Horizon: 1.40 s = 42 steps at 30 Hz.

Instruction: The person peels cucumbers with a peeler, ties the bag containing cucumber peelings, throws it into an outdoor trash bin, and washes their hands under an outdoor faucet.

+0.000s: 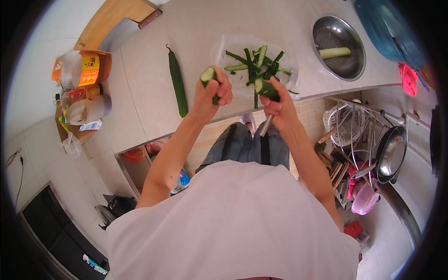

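Observation:
My left hand (217, 90) grips a short unpeeled cucumber piece (208, 75), its pale cut end facing up. In my right hand (282, 105) is another cucumber piece (268, 90), also with a cut end showing. A metal utensil handle (267, 126) sticks out below the same hand; its working end is hidden. Beneath and beyond my right hand, dark green cucumber peelings (252, 66) lie heaped on a clear plastic bag (227, 45). A whole cucumber (177, 84) rests on the counter left of my left hand.
A steel bowl (337, 68) holding a peeled cucumber piece (334, 53) stands at the right, near a blue basin (388, 31). At the left are a cleaver (119, 35), a wooden board (112, 21) and bottles (84, 70). The counter's front edge (231, 115) runs below my hands.

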Motion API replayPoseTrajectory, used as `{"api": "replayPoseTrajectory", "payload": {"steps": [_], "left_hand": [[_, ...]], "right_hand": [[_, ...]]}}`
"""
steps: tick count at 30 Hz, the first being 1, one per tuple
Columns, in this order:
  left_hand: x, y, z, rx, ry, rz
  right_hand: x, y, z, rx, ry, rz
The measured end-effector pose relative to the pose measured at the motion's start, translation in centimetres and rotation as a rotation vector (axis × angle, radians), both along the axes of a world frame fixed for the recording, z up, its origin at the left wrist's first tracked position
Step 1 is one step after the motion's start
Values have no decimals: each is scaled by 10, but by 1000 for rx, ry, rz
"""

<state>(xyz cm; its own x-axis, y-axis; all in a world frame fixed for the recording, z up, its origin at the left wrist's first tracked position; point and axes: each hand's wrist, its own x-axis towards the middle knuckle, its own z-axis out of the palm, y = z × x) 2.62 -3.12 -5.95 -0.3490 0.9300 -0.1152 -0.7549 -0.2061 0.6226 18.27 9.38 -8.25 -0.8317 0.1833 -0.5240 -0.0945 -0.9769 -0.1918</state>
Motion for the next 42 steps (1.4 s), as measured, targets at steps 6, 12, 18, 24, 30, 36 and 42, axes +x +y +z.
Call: {"api": "replayPoseTrajectory", "payload": {"steps": [6,12,18,24,30,36,42], "left_hand": [[1,-1,19,-74,1044,-25],[8,1,26,-108,1024,-33],[11,12,18,-256,-383,34],[8,16,-20,-196,-687,-38],[25,26,-7,-564,-560,164],[37,19,0,-287,-674,-55],[20,10,-18,-332,-702,56]], "right_hand": [[-17,18,3,876,-359,56],[-24,28,-27,1190,-536,150],[-14,26,-8,1931,-873,308],[2,5,30,2048,-554,122],[-3,-21,23,2520,-319,-104],[-3,20,-20,2301,-583,224],[-2,6,-15,1479,-429,100]]}}
